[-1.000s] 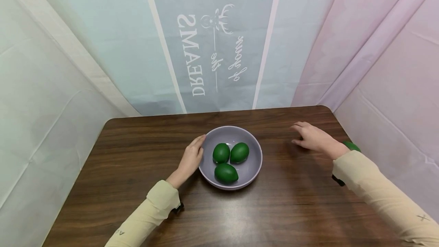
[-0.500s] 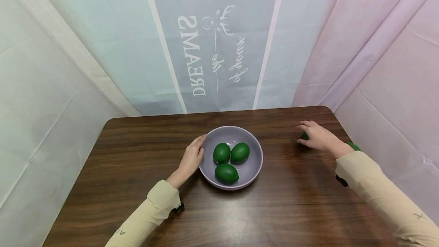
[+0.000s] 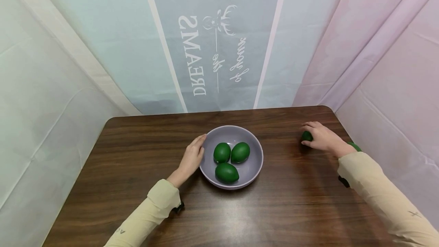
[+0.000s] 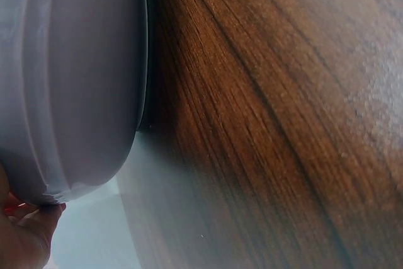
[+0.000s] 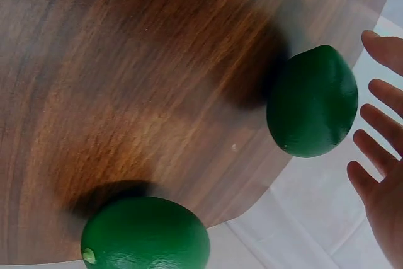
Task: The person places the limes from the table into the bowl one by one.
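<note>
My left hand (image 3: 189, 159) rests against the left rim of a grey-purple bowl (image 3: 253, 170), fingers fairly straight. In the left wrist view its fingertips (image 4: 47, 225) touch the bowl's outer side. Inside the bowl lie three green limes (image 3: 226, 172). At the right of the table, my right hand (image 3: 320, 136) reaches over another lime (image 3: 306, 136), which shows between thumb and fingers in the head view. Seen from the right wrist, the spread fingers stand apart from that lime (image 5: 312, 102). A further lime (image 5: 145, 234) lies nearer the wrist, mostly hidden by the forearm in the head view.
The dark wood-grain table (image 3: 137, 144) has rounded far corners. Behind it hangs a pale blue-grey cloth (image 3: 219, 48) with white lettering. Whitish cloth walls (image 3: 394, 87) rise close at both sides; the right-hand limes lie near that table edge.
My right hand has shifted slightly to the right, and the lime under it now shows between thumb and fingers. The left hand and the bowl have stayed in place.
</note>
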A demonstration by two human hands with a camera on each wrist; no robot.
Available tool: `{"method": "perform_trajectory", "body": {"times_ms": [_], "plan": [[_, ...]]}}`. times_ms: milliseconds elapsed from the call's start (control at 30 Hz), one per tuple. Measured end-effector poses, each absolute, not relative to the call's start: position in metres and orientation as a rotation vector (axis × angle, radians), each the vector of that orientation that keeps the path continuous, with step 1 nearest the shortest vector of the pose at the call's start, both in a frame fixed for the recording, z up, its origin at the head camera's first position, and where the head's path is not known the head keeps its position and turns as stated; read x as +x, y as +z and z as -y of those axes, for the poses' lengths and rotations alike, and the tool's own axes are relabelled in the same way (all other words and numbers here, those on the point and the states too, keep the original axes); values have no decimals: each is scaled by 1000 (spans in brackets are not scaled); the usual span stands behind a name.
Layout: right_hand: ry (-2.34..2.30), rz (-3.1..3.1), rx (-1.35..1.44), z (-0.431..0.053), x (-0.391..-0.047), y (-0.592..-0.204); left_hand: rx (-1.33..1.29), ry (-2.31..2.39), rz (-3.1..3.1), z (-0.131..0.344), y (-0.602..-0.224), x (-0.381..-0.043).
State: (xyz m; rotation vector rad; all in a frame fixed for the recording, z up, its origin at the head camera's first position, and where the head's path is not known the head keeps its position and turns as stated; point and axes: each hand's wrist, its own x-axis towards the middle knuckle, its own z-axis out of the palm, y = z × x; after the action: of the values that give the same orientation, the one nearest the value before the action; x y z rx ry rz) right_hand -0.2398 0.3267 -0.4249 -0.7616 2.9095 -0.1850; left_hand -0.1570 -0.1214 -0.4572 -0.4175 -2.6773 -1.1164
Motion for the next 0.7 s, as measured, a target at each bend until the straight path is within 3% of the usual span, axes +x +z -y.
{"method": "perform_trajectory", "body": {"times_ms": [700], "plan": [[-282,-2883,-697,-339,-238,-447,-413,-1126,2668,121,-459,-156]]}}
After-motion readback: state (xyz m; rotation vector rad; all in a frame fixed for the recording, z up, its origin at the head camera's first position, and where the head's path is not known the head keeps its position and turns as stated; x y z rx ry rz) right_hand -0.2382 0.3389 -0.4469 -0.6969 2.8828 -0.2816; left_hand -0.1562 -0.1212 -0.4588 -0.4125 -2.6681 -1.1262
